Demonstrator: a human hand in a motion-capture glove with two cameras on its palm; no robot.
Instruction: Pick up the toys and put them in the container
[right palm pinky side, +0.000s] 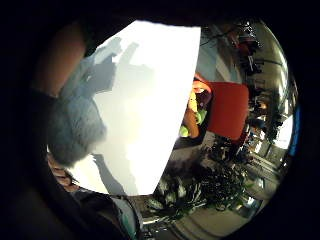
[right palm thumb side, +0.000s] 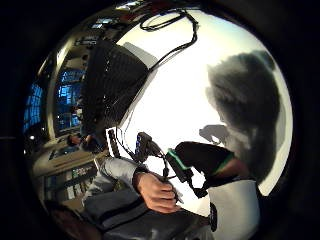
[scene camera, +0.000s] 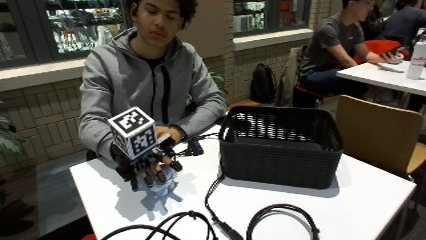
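Grey fuzzy toy (right palm pinky side: 75, 127) under gloved right hand (scene camera: 148, 167), on white table (scene camera: 346, 200), well left of black woven basket (scene camera: 279, 147). Fingers point down, curled round toy, apparently gripping it. Toy not yet lifted. Basket contents hidden. Judgement: early stage; lift, carry, drop all remain.

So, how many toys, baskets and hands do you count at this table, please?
Toy: 1, under the gloved hand
Basket: 1
Hands: 2, the gloved hand and the bare hand
Total: 4
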